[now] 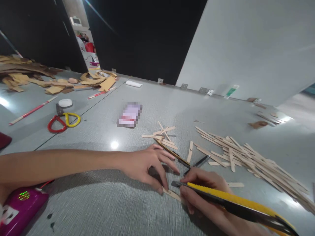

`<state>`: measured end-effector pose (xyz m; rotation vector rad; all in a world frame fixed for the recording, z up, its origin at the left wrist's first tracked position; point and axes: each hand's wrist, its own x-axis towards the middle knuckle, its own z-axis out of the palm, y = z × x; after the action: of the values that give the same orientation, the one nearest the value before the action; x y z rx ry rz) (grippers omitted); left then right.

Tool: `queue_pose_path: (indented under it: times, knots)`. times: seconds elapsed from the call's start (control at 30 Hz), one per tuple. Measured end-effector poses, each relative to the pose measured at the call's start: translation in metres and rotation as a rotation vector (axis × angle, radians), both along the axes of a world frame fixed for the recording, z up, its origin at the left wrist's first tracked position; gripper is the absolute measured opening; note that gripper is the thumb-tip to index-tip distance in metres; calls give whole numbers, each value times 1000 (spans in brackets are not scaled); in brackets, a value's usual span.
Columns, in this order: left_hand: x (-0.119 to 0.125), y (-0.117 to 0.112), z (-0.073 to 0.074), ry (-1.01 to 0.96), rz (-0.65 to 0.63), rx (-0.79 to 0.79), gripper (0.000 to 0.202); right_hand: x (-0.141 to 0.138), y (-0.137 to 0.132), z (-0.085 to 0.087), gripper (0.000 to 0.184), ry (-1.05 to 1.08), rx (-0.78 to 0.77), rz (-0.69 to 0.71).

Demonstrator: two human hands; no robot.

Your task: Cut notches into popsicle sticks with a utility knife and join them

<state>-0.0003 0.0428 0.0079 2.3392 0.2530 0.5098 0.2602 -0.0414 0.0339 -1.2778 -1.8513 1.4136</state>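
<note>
My left hand [147, 164] lies on the grey table [103, 203], fingers spread, with a fingertip pressing down a small wooden stick piece [172, 194]. My right hand [209, 196] is closed around a yellow and black utility knife [231, 205], whose tip sits at that stick piece. A metal ruler [172, 152] lies slanted just beyond my left fingers. A black pen [198, 163] lies behind my right hand.
A heap of wooden craft sticks [248, 157] spreads to the right, several loose ones [163, 132] ahead. Red and yellow scissors [62, 120], a white round object [65, 102], cardboard scraps [49, 80] far left. A magenta device [21, 206] sits near left.
</note>
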Motion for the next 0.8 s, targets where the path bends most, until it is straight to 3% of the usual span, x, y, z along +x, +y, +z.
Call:
queue_pose_path:
  times: [0.17,0.33,0.57,0.8]
  knots:
    - [-1,0,1,-47,22,52,3,0,0,-5,21,-30,55,57]
    - [-2,-4,2,-40,37,93,3,-3,-2,-4,24,-130,217,117]
    - [-2,-8,-2,-26,41,167,8,-7,-2,4,23,-209,349,166]
    - [-3,-8,-4,-62,26,215,9,-5,-3,0,20,-242,455,160]
